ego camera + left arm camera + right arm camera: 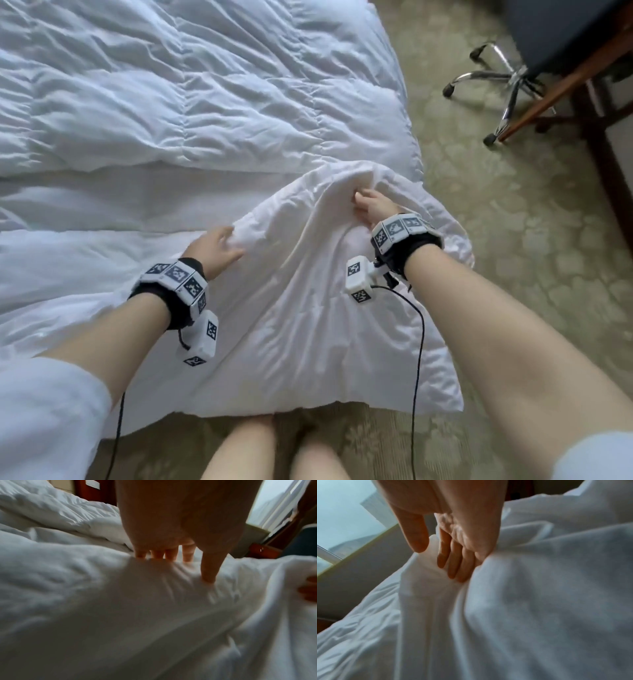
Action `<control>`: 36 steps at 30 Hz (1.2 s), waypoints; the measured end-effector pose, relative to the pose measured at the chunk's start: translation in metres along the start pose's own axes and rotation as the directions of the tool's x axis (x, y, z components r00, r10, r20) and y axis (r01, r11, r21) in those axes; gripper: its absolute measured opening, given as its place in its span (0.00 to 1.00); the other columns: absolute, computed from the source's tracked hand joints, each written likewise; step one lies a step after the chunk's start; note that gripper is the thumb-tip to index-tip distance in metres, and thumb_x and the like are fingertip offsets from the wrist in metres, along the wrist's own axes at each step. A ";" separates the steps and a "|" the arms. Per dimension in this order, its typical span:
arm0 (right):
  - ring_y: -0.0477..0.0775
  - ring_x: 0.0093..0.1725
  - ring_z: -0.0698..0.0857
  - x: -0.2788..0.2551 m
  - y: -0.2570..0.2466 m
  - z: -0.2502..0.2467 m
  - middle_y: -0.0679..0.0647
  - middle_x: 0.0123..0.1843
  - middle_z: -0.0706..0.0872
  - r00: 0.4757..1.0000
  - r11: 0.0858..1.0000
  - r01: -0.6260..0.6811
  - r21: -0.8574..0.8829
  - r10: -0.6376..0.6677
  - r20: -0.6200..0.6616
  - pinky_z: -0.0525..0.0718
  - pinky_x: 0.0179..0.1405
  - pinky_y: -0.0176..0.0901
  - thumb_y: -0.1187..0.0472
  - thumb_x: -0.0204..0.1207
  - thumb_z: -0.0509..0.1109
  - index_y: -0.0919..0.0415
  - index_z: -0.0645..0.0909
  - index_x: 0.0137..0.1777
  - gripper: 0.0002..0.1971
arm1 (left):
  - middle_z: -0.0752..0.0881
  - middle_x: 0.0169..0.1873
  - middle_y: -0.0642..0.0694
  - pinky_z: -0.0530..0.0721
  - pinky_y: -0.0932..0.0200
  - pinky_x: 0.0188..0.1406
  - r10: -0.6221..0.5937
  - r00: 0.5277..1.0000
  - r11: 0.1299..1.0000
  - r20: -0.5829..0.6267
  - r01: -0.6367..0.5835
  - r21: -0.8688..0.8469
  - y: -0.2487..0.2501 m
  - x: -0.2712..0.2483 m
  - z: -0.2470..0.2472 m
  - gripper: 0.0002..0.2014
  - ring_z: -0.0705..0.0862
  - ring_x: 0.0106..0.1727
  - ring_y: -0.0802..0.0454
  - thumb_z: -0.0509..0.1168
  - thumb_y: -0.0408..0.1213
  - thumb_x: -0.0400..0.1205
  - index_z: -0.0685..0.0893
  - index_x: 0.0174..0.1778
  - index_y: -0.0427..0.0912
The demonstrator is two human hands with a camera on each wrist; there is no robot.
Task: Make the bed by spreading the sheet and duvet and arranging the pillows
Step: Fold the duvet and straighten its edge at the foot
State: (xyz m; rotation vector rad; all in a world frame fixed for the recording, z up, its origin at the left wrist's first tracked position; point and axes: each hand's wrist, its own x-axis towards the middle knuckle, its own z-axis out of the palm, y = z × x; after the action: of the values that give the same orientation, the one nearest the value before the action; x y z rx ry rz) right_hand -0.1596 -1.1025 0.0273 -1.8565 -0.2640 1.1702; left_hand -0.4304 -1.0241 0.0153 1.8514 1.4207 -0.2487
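A smooth white duvet (308, 325) lies over the near side of the bed and hangs off its edge toward the carpet. Its near-right part is bunched up into a raised fold. My left hand (219, 245) grips the left side of that fold; in the left wrist view the left hand (188, 563) has its fingers hooked over the ridge and the thumb pressed into the near face. My right hand (370, 204) pinches the top of the fold further right, and the right hand (435, 559) holds cloth between thumb and fingers. A wrinkled quilted layer (171, 85) covers the far bed. No pillow can be told apart.
Patterned green carpet (513, 240) runs along the bed's right side. A chrome wheeled chair base (496, 78) and a wooden desk leg (565, 85) stand at the far right. My bare legs (246, 452) are right against the hanging cloth. A dark wood headboard (96, 492) shows beyond.
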 end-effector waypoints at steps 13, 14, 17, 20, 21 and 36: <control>0.41 0.06 0.70 -0.039 0.097 -0.158 0.48 0.08 0.72 0.920 0.956 -0.270 0.115 0.291 -0.261 0.65 0.07 0.25 0.67 0.82 0.56 0.61 0.70 0.30 0.16 | 0.81 0.63 0.30 0.76 0.48 0.62 -0.077 0.995 0.995 -0.070 0.082 0.060 0.050 -0.020 0.073 0.28 0.79 0.64 0.33 0.68 0.35 0.76 0.69 0.73 0.36; 0.41 0.06 0.70 -0.047 0.111 -0.172 0.49 0.09 0.73 0.908 0.952 -0.296 0.080 0.306 -0.287 0.66 0.07 0.26 0.67 0.81 0.58 0.62 0.71 0.30 0.16 | 0.78 0.66 0.29 0.74 0.47 0.65 -0.082 0.992 0.995 -0.094 0.088 0.053 0.057 -0.030 0.083 0.29 0.77 0.67 0.33 0.69 0.36 0.76 0.69 0.73 0.34; 0.51 0.26 0.84 -0.078 0.158 -0.198 0.60 0.32 0.83 0.868 0.907 -0.421 -0.007 0.400 -0.295 0.84 0.29 0.39 0.61 0.79 0.68 0.71 0.80 0.44 0.11 | 0.71 0.74 0.31 0.66 0.47 0.76 -0.050 0.985 0.998 -0.162 0.055 0.028 0.065 -0.065 0.118 0.32 0.69 0.75 0.36 0.69 0.39 0.77 0.66 0.76 0.34; 0.61 0.61 0.83 -0.104 0.212 -0.217 0.62 0.62 0.84 0.835 0.761 -0.551 -0.343 0.509 -0.209 0.78 0.66 0.53 0.38 0.72 0.67 0.67 0.78 0.66 0.33 | 0.67 0.77 0.36 0.61 0.51 0.79 -0.044 0.993 0.999 -0.114 0.041 -0.025 0.064 -0.108 0.166 0.32 0.65 0.79 0.41 0.68 0.38 0.78 0.65 0.78 0.36; 0.62 0.66 0.81 -0.111 0.226 -0.220 0.61 0.66 0.82 0.828 0.736 -0.553 -0.391 0.536 -0.162 0.75 0.69 0.51 0.34 0.71 0.65 0.64 0.77 0.68 0.37 | 0.67 0.77 0.36 0.61 0.50 0.78 -0.056 0.995 0.998 -0.087 0.053 -0.032 0.063 -0.122 0.182 0.32 0.65 0.79 0.41 0.68 0.38 0.78 0.65 0.78 0.36; 0.56 0.52 0.81 -0.159 0.228 -0.210 0.54 0.44 0.84 0.982 0.958 -0.188 -0.216 0.183 -0.046 0.83 0.62 0.55 0.62 0.76 0.66 0.65 0.84 0.59 0.14 | 0.68 0.77 0.38 0.68 0.47 0.75 -0.126 0.992 0.983 -0.026 0.121 -0.135 0.034 -0.231 0.237 0.35 0.68 0.77 0.41 0.71 0.42 0.76 0.65 0.78 0.43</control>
State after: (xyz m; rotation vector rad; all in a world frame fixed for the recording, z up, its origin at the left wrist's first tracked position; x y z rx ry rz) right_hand -0.1351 -1.4463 -0.0202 -2.1256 -0.2145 1.2854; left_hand -0.4136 -1.3562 0.0016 1.6700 1.5406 -0.1793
